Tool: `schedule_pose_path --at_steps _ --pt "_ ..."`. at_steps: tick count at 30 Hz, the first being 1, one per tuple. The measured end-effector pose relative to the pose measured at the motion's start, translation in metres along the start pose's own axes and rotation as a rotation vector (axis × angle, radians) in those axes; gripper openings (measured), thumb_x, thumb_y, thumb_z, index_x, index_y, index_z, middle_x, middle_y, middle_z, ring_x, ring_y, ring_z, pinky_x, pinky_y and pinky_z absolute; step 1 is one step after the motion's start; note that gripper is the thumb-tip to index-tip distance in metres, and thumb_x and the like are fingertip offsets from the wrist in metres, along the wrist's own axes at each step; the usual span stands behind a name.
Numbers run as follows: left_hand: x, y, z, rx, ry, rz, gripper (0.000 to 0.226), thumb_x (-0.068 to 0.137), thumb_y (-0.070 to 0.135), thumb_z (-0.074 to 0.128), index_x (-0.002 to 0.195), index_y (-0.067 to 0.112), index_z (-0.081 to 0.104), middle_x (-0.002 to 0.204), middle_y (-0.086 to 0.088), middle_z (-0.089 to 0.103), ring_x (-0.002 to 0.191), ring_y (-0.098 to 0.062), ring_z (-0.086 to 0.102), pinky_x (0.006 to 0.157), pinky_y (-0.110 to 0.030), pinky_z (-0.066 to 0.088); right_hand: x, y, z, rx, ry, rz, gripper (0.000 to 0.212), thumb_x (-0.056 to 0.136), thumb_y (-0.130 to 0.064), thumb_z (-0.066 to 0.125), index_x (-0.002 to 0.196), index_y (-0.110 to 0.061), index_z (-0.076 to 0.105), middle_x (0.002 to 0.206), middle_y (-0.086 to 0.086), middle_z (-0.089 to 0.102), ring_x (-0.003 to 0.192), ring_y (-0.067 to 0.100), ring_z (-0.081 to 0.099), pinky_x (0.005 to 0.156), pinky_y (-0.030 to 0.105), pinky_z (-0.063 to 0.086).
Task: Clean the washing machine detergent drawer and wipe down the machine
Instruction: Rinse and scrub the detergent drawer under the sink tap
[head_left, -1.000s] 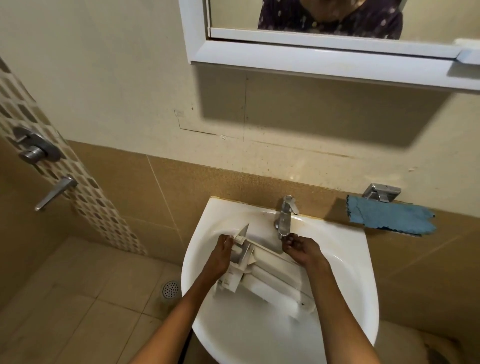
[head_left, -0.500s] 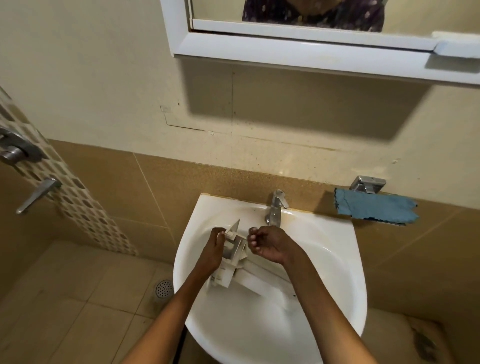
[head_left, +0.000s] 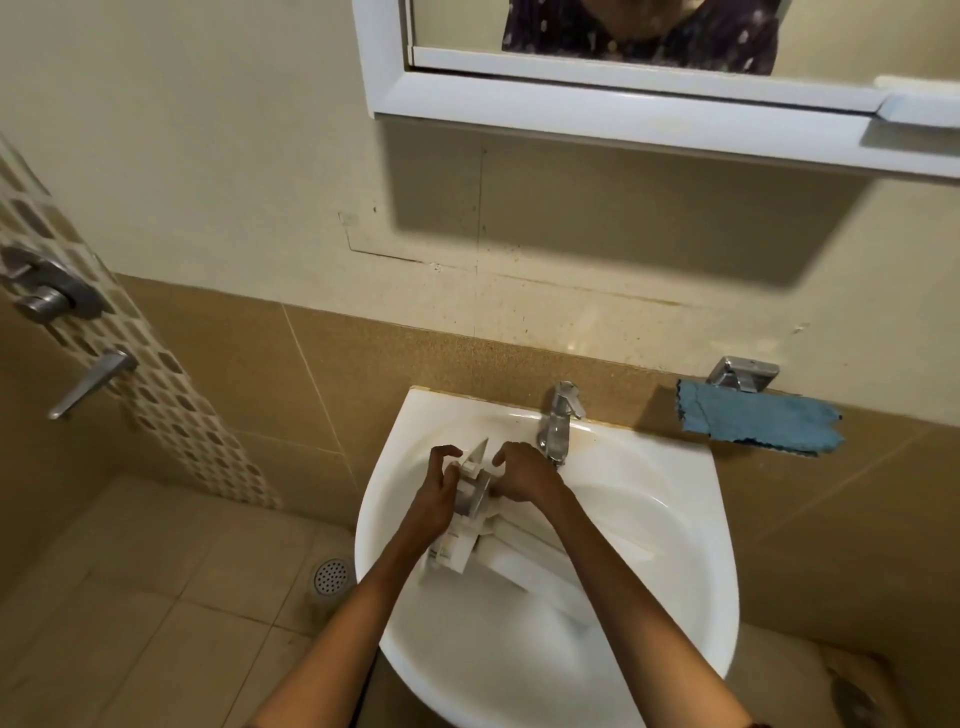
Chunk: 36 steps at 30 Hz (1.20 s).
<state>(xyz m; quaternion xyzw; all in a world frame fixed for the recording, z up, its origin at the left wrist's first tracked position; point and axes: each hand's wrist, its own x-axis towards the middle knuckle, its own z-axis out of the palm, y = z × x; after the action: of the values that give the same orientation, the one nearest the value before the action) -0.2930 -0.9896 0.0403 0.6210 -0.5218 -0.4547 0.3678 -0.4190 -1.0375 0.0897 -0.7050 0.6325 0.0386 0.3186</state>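
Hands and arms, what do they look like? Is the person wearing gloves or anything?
No gloves. The left hand and right hand are bare: no rings, watch or bracelets show. The left forearm and right forearm have no sleeves as far as the picture reaches. The mirror shows a dark top with small pale spots.

White detergent drawer (head_left: 524, 569), white basin (head_left: 691, 519), blue cloth (head_left: 753, 418).
Tan wall tiles (head_left: 234, 374); a mosaic strip (head_left: 171, 415) chequered beige and brown; cream wall (head_left: 208, 156); white mirror frame (head_left: 623, 111).
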Motion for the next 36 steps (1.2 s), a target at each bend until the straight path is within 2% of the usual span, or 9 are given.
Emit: schedule_pose_path --at_steps 4,8,12,16,20,23,27,30,36 --pt "-0.002 0.002 -0.001 0.0 -0.015 0.003 0.029 0.103 0.021 0.021 0.127 0.012 0.034 0.118 -0.006 0.051 0.102 -0.024 0.055 0.087 -0.029 0.044 0.013 -0.006 -0.003 -0.108 -0.112 0.019 0.046 0.076 -0.02 0.074 0.113 0.001 0.059 0.071 0.005 0.05 0.081 0.022 0.051 0.051 0.023 0.034" --pt "-0.002 0.006 0.001 0.032 -0.009 0.004 0.03 0.103 0.019 0.02 0.128 0.01 0.033 0.113 0.0 0.045 0.096 -0.018 0.048 0.076 -0.022 0.039 0.028 -0.008 -0.01 -0.149 -0.089 0.03 0.04 0.077 -0.014 0.072 0.111 0.002 0.058 0.102 0.016 0.064 0.074 0.022 0.055 0.051 0.023 0.037" --pt "-0.001 0.003 0.001 0.03 -0.006 0.004 0.027 0.103 0.019 0.021 0.125 0.011 0.034 0.109 -0.002 0.046 0.086 -0.015 0.048 0.071 -0.015 0.039 0.038 -0.005 -0.013 -0.168 -0.073 0.042 0.034 0.078 -0.014 0.072 0.107 0.0 0.062 0.108 0.015 0.068 0.098 0.026 0.066 0.079 0.03 0.052" --pt "0.0 0.001 0.0 0.03 -0.004 0.013 0.021 0.103 0.019 0.021 0.12 0.017 0.033 0.11 -0.003 0.046 0.086 -0.016 0.049 0.073 -0.022 0.04 0.047 -0.005 -0.016 -0.034 -0.128 0.084 0.015 0.082 -0.006 0.067 0.093 0.005 0.065 0.104 0.023 0.069 0.086 0.03 0.069 0.076 0.038 0.056" --pt "-0.001 0.002 -0.001 0.023 -0.006 0.008 0.029 0.102 0.019 0.022 0.128 0.01 0.032 0.115 -0.001 0.044 0.097 -0.018 0.049 0.084 -0.025 0.039 0.048 0.001 -0.013 0.072 -0.132 0.092 0.028 0.084 -0.015 0.067 0.101 0.006 0.068 0.1 0.021 0.07 0.071 0.028 0.066 0.082 0.04 0.057" --pt "0.0 0.001 0.0 0.029 -0.003 0.004 0.029 0.102 0.019 0.022 0.129 0.01 0.032 0.117 0.0 0.044 0.099 -0.018 0.049 0.085 -0.024 0.038 0.049 0.01 -0.004 0.081 -0.01 0.062 0.036 0.078 -0.028 0.073 0.098 0.001 0.07 0.094 0.016 0.072 0.081 0.027 0.069 0.083 0.039 0.057" --pt "0.0 0.001 -0.002 0.024 -0.014 0.011 0.022 0.102 0.019 0.023 0.122 0.016 0.033 0.115 -0.001 0.046 0.1 -0.019 0.051 0.086 -0.027 0.041 0.046 0.02 -0.009 0.203 -0.102 0.031 0.025 0.084 0.0 0.061 0.108 0.0 0.069 0.099 0.014 0.071 0.061 0.009 0.054 0.066 0.023 0.052" --pt "-0.001 0.002 -0.003 0.015 -0.017 0.007 0.022 0.102 0.019 0.023 0.121 0.015 0.033 0.117 -0.003 0.047 0.101 -0.019 0.051 0.089 -0.03 0.042 0.039 0.027 -0.013 0.221 -0.153 -0.018 0.035 0.084 0.011 0.052 0.114 -0.001 0.066 0.115 0.016 0.066 0.078 0.011 0.055 0.059 0.01 0.041" --pt "0.002 0.004 -0.007 0.0 -0.073 -0.025 0.022 0.102 0.016 0.024 0.122 0.021 0.033 0.103 -0.002 0.048 0.087 -0.021 0.049 0.075 -0.031 0.043 0.002 0.064 0.037 0.819 0.348 0.011 0.02 0.087 0.001 0.057 0.091 -0.008 0.074 0.093 0.007 0.072 0.09 0.018 0.063 0.089 0.026 0.047"
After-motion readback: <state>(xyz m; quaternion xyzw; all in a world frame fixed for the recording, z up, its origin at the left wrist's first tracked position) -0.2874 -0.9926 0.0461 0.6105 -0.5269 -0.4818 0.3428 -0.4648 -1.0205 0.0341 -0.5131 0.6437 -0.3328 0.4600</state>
